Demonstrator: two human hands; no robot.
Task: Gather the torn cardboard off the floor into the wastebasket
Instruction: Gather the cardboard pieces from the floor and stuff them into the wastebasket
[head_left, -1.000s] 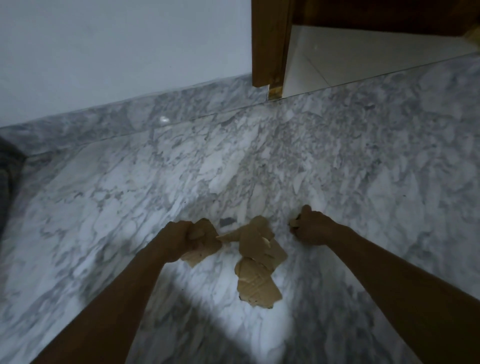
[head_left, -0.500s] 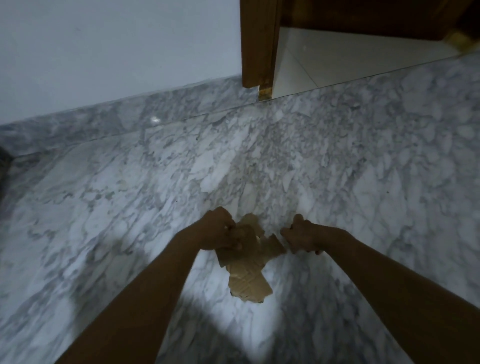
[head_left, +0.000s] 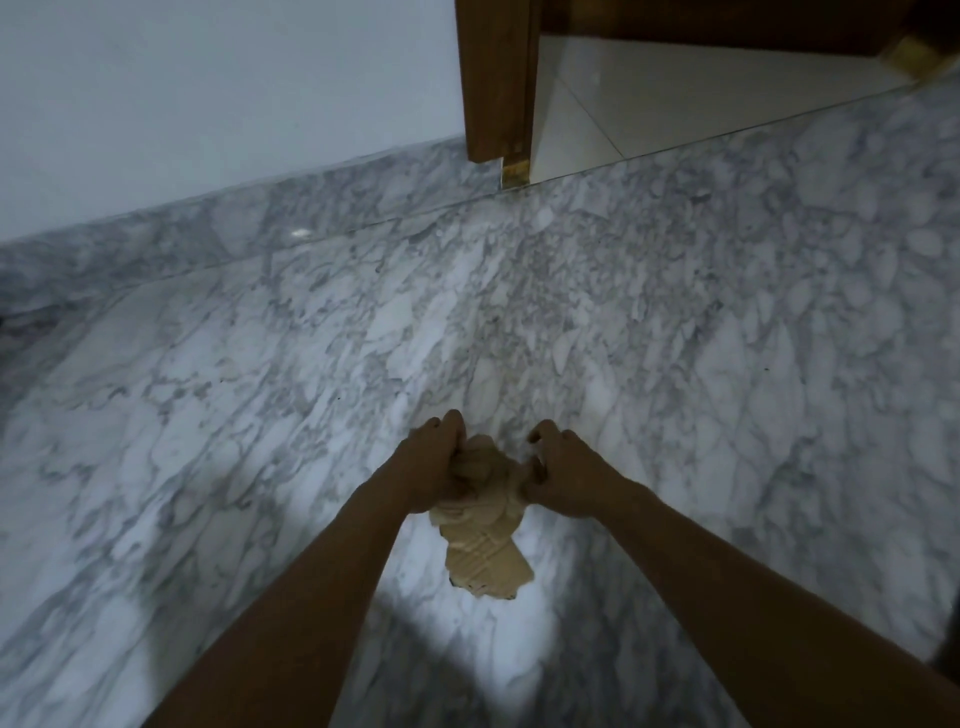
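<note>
Torn cardboard (head_left: 485, 545) bunched between both hands, low over the marble floor (head_left: 260, 415).
Left hand (head_left: 428, 467) grips the bundle's left side, fingers curled round it; right hand (head_left: 563, 478) pinches its right edge, fingers bent. A lower flap extends toward the camera below the wrists; contact with the floor cannot be determined. Wooden door frame (head_left: 493, 78) stands well apart, beside the pale wall (head_left: 208, 104).

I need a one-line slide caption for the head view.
Left hand and right hand clutch torn cardboard between them over the marble floor.
</note>
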